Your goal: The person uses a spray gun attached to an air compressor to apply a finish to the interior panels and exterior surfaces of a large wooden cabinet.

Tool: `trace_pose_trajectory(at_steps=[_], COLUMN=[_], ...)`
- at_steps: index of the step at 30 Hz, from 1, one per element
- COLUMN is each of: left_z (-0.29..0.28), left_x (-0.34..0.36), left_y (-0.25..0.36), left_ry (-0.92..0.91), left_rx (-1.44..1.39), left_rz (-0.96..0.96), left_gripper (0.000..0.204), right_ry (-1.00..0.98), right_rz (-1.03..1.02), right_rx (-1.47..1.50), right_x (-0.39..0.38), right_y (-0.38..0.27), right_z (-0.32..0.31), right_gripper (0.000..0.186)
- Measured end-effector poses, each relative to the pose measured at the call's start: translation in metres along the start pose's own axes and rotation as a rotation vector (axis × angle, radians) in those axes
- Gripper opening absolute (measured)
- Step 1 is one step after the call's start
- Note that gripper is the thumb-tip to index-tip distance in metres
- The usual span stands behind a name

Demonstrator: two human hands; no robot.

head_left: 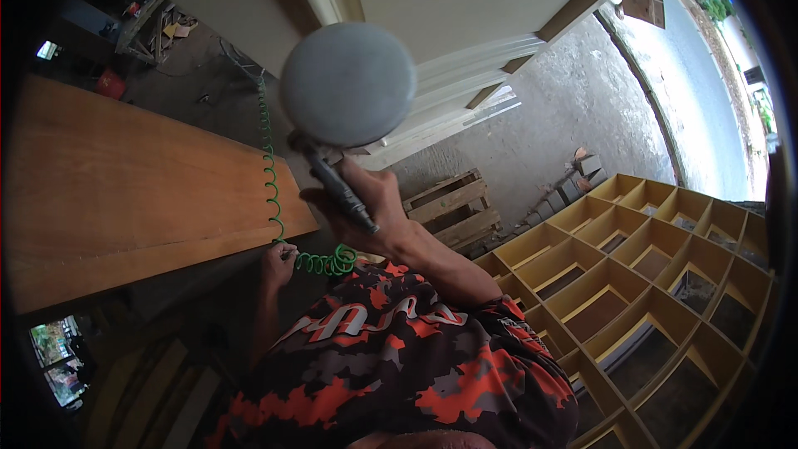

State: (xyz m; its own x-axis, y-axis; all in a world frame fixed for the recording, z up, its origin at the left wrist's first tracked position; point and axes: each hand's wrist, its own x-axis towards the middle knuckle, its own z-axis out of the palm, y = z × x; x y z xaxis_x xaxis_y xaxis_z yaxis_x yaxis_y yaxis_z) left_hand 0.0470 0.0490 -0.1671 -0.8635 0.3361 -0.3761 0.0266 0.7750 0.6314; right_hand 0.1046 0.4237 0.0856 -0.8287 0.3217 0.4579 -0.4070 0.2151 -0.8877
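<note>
My right hand (384,204) is raised in front of my chest, its fingers wrapped around the dark metal handle of a spray gun (345,87). A round grey cup sits on top of the gun and hides its nozzle. Lower and to the left, my left hand (279,264) is closed on a green coiled air hose (268,170). One stretch of the hose runs from that hand toward the far floor. Another bunches in tight loops beside my shirt, near the right forearm.
An orange-brown wooden panel (150,199) lies at my left. Ahead stands a large cream panel or cabinet (465,0). A yellowish wooden grid frame (607,283) fills the right side. A wooden pallet (453,208) rests on the concrete floor (573,91). Daylight enters at far right.
</note>
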Motion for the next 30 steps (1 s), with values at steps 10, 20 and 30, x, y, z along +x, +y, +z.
trace_pose_trajectory(at_steps=[10, 20, 30], left_z=[0.0, 0.002, -0.001], left_x=[-0.002, 0.006, 0.002], left_y=[-0.001, 0.006, 0.008], left_ry=[-0.034, -0.03, -0.082], left_rx=[-0.01, -0.013, -0.108], left_rz=[-0.052, 0.022, -0.05], left_gripper=[0.018, 0.016, 0.013], right_ry=[-0.016, 0.194, 0.387], right_rz=[0.015, 0.19, 0.269], right_rx=[-0.034, -0.151, -0.178], right_x=[-0.001, 0.018, 0.042], right_y=[0.019, 0.016, 0.014], right_z=[-0.028, -0.104, -0.185], right_gripper=[0.029, 0.03, 0.027])
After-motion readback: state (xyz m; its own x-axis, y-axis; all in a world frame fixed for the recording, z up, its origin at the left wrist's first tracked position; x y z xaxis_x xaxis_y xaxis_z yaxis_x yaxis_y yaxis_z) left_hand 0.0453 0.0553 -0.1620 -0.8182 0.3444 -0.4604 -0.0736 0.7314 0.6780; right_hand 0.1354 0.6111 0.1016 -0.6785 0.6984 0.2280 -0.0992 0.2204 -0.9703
